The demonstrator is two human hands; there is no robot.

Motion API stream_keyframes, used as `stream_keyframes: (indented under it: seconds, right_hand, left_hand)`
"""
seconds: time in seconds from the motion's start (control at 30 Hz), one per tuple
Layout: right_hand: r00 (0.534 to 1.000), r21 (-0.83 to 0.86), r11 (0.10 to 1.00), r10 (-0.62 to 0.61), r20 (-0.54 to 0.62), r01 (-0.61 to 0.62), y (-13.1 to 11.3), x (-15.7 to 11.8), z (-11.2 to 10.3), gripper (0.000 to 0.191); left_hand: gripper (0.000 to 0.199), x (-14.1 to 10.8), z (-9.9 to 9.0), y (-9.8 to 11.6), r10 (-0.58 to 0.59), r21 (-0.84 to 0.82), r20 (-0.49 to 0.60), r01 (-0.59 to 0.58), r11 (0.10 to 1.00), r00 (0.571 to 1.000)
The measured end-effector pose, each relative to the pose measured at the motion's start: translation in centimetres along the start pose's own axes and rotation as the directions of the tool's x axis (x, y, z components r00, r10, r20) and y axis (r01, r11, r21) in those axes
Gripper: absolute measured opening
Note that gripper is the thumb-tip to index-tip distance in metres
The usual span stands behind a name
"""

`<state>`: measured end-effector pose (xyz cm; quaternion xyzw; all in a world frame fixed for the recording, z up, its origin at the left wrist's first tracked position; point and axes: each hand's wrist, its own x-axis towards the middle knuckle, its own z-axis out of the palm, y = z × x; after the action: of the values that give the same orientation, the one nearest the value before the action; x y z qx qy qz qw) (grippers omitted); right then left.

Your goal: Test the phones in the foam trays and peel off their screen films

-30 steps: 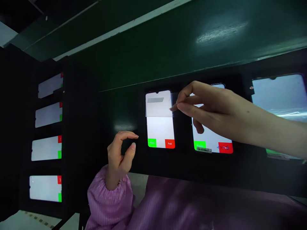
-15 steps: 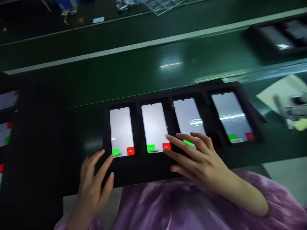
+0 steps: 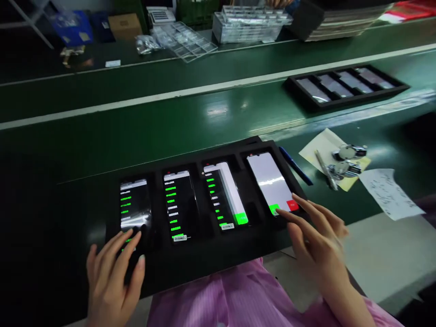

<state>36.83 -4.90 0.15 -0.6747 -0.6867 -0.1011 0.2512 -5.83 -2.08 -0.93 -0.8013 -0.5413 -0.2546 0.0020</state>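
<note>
Several smartphones lie face up in a black foam tray (image 3: 202, 247). At the right end, a phone (image 3: 269, 177) shows a white screen with a green and a red button. My right hand (image 3: 318, 240) is over its lower edge, fingers spread, one fingertip at the green button. The phone to its left (image 3: 231, 193) is partway between a white page and a dark list. Dark screens with green and white lines show on the second phone (image 3: 179, 204) and the leftmost phone (image 3: 134, 204). My left hand (image 3: 114, 272) rests open over the leftmost phone's bottom end.
Right of the tray lie a blue pen (image 3: 295, 167), metal parts (image 3: 347, 161) on yellow paper, and a written note (image 3: 391, 193). Farther back on the green bench is another phone tray (image 3: 347, 86). Clear plastic boxes (image 3: 250, 25) stand behind.
My right hand has moved right, from the middle phones to the rightmost one. The two left screens turned from white to dark lists; the third is changing. The view has shifted right.
</note>
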Motion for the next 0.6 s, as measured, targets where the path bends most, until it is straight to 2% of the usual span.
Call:
stream_keyframes:
  seconds: [0.07,0.2,0.27,0.33,0.4,0.47,0.53,0.6]
  right_hand:
    - [0.998,0.093,0.993,-0.068,-0.015,0.069,-0.7,1.5,0.5,0.024]
    - [0.961,0.136,0.957,-0.267,0.074,0.256,-3.7,5.9,3.3,0.033]
    - [0.95,0.105,0.951,-0.299,0.089,0.29,-4.8,7.7,4.8,0.039]
    - [0.944,0.07,0.949,-0.313,0.098,0.308,-5.0,8.8,5.5,0.044]
    - [0.952,0.066,0.955,-0.294,0.078,0.29,-3.8,9.0,5.2,0.042]
    - [0.975,0.081,0.972,-0.223,0.023,0.221,-1.7,8.8,4.4,0.035]
    - [0.99,0.087,0.987,-0.135,-0.027,0.137,0.8,8.5,3.5,0.032]
    - [0.996,0.094,0.992,-0.087,-0.023,0.089,3.1,8.1,3.0,0.034]
  left_hand:
    - [0.05,1.3,0.5,0.7,0.003,0.059,0.019,-0.004,0.998,1.0]
    - [0.042,4.9,1.5,2.3,-0.058,0.21,0.106,0.035,0.977,0.993]
    - [0.041,6.8,2.2,3.3,-0.077,0.247,0.153,0.037,0.968,0.985]
    - [0.042,8.4,2.9,4.3,-0.075,0.245,0.182,0.028,0.969,0.98]
    - [0.042,9.5,3.5,5.0,-0.08,0.237,0.204,0.03,0.971,0.976]
    - [0.041,9.7,3.5,5.3,-0.083,0.228,0.215,0.033,0.973,0.973]
    - [0.04,9.2,3.0,4.6,-0.098,0.221,0.178,0.058,0.974,0.979]
    - [0.041,8.2,2.4,2.9,-0.157,0.215,0.085,0.136,0.967,0.984]
